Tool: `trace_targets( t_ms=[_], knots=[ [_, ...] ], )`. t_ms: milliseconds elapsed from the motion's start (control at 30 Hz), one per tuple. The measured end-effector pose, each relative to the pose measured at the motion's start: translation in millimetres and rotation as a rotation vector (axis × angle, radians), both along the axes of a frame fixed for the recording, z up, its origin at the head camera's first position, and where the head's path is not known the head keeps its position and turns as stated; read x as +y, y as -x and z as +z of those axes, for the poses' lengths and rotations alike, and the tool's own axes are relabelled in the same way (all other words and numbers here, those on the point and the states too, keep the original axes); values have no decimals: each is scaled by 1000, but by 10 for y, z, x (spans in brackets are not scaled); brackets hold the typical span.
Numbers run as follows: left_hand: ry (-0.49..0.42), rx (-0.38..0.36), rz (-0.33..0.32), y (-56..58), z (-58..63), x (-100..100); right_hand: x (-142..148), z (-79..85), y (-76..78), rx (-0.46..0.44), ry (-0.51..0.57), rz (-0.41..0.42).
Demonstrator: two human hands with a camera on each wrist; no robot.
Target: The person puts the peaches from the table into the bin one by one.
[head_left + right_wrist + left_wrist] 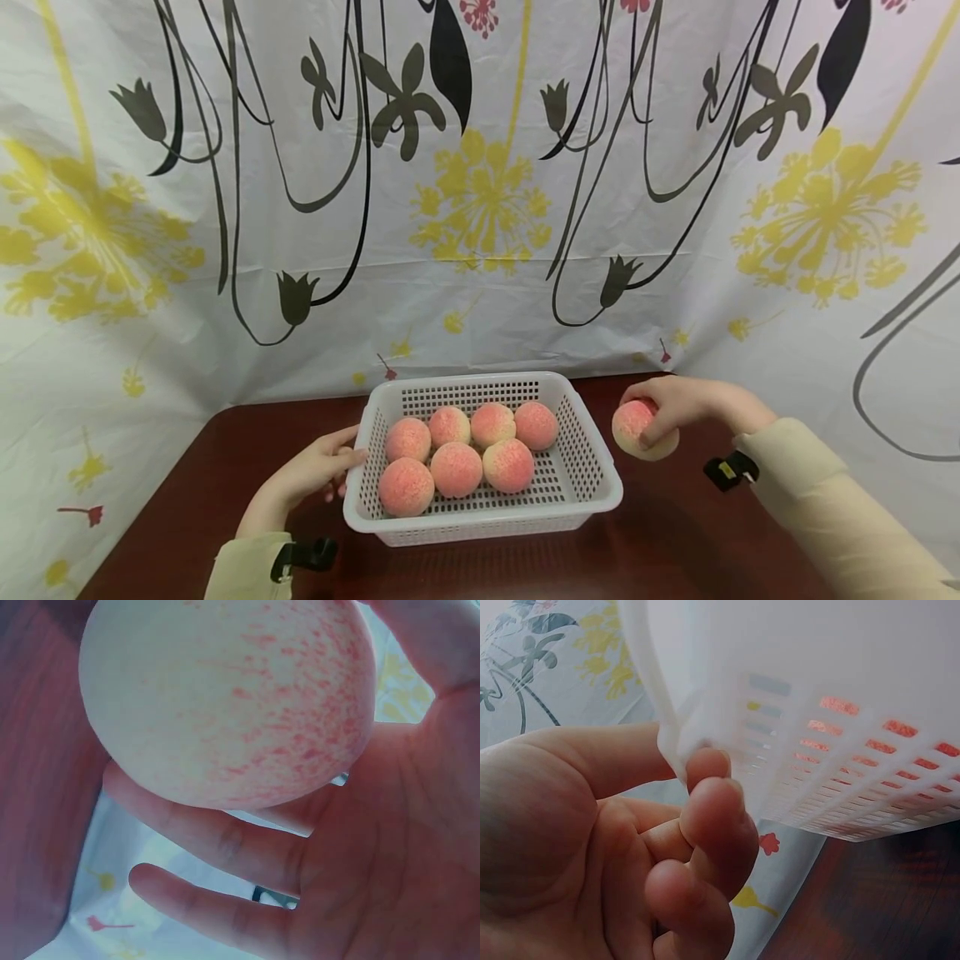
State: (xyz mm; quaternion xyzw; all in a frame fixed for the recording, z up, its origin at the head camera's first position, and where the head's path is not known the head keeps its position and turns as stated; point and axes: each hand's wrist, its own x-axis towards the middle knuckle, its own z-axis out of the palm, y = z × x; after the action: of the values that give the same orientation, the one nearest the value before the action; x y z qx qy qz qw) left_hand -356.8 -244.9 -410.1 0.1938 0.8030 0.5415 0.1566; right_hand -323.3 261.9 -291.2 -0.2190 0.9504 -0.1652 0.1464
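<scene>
A white plastic basket (487, 528) with slotted walls sits on the table, with several pink-and-cream peaches (457, 469) grouped in its left and middle part. At the basket's left end my left hand (311, 471) grips the rim, thumb over the edge and fingers curled below it. The left wrist view shows those fingertips (716, 817) right under the rim, against the basket's outer wall (840, 645). To the right of the basket my right hand (675, 404) holds one peach (633, 429) between thumb and fingers. Close up, that peach (225, 705) is pale with red speckles.
The dark red-brown table (645, 533) reaches back to a white curtain (480, 325) with yellow, black and grey plant prints. The curtain also hangs along both sides. A dark strap (731, 471) is on the right wrist and another (303, 557) on the left.
</scene>
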Motion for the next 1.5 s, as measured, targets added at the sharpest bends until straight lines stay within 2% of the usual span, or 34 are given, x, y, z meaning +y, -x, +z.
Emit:
trace_targets(
  t_ms=[200,433,667,1100,1500],
  knots=[
    [0,-1,3,-5,0,-1,-187,133,48,17,-41,13],
    [-8,-12,4,-16,10,4,-412,167,105,14,-46,58],
    [-1,0,4,-12,3,1,-621,93,185,13,-49,104],
    [-1,-9,13,-3,-7,-9,-909,-119,297,34,-118,94],
    [-1,-7,10,9,-6,-8,-1024,-238,349,-55,-146,130]
  ],
)
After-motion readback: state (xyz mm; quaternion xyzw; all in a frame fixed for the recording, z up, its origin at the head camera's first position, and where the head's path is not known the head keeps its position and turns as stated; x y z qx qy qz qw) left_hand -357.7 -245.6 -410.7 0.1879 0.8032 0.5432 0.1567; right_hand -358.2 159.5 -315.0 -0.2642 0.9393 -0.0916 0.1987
